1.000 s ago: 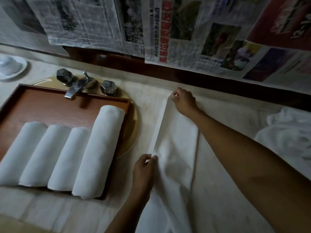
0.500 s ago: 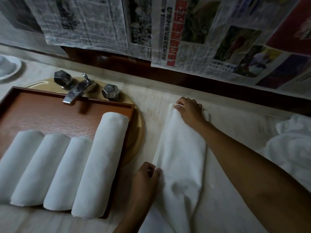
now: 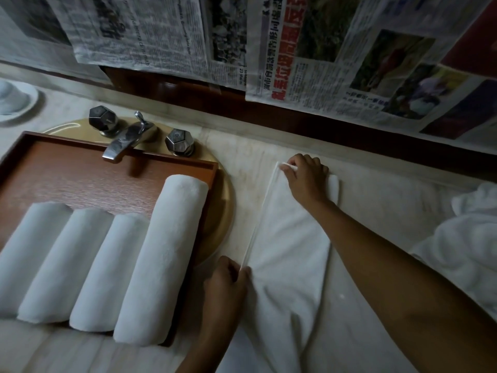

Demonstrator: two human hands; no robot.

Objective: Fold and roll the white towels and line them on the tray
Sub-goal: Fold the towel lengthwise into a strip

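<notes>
Because the towel (image 3: 290,238) must become a narrow strip before it can be rolled, it lies flat on the counter (image 3: 390,211), just to the right of the tray (image 3: 80,170), with its long side pointing away from the person. The left hand (image 3: 228,281) pinches the near part of the folded left edge between thumb and fingers, and the right hand (image 3: 306,179) pinches the far corner of the same edge while its palm rests on the cloth. I think the two hands hold the edge at both ends so that the fold stays straight and the layers lie even.

Four rolled towels (image 3: 107,265) already lie side by side on the tray, touching each other, and the right one is longer. The tray sits over the basin (image 3: 223,216), under the faucet (image 3: 123,141). A heap of unfolded towels (image 3: 468,238) waits at the right, near enough to take the next one.
</notes>
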